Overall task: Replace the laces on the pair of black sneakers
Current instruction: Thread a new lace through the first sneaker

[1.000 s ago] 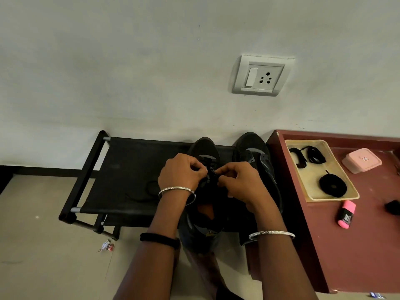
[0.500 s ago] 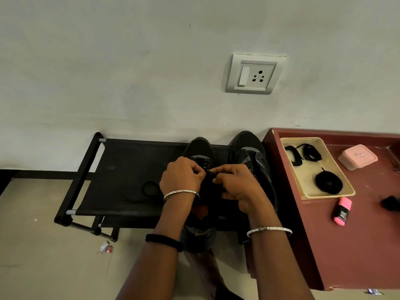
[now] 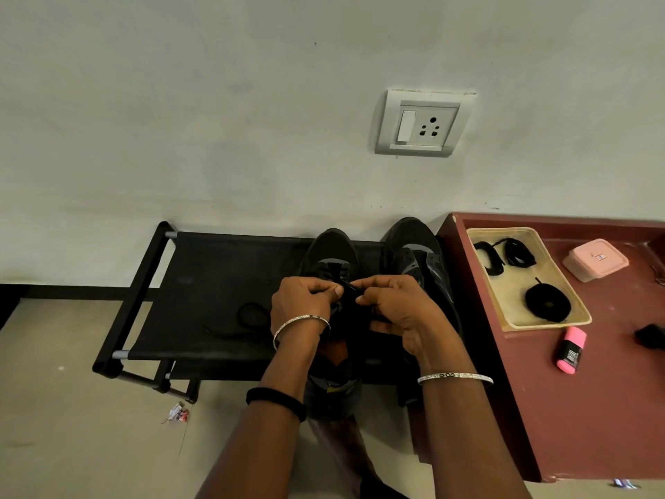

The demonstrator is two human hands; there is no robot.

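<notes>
Both hands are working close together over one sneaker (image 3: 333, 250). The left hand (image 3: 304, 300) and the right hand (image 3: 392, 311) are each pinching a short stretch of black lace (image 3: 348, 287) between thumb and curled fingers. That lace is running crosswise between them, just above the eyelets, while the shoe is lying lengthwise, heel toward the person and toe toward the wall. Neither hand looks nearer to it than the other. The second sneaker (image 3: 414, 246) is standing just beside it on the right, pointing the same way. Both are sitting on the black fabric surface (image 3: 201, 268), where a loose lace (image 3: 248, 315) is lying near the left hand. Farther right, nearer the right hand, a cream tray (image 3: 503, 289) is resting on the reddish table (image 3: 611, 408). It is holding two lace bundles (image 3: 518, 252) and a coiled lace (image 3: 547, 304). Whether the pinched lace is old or new, I cannot tell.
</notes>
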